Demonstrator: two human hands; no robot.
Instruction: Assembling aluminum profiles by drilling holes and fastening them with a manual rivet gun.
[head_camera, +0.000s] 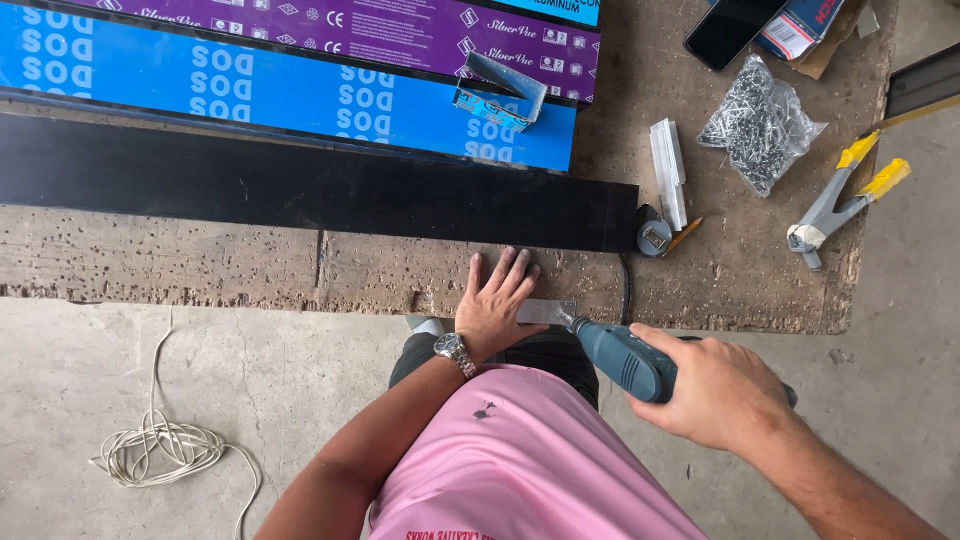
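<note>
My left hand (495, 303) lies flat, fingers spread, on a small grey metal plate (545, 312) at the near edge of the worn wooden workbench (200, 265). My right hand (715, 390) grips a blue-grey power drill (625, 358), whose bit touches the plate's right end. A long black strip (300, 185) lies across the bench just beyond my left hand.
Blue and purple film-covered profiles (250, 85) lie at the back with a metal bracket (500, 92) on them. To the right are white strips (668, 170), a bag of screws (760, 122), a yellow-handled rivet tool (845, 195), a phone (730, 30). Coiled white cord (160, 450) lies on the concrete floor.
</note>
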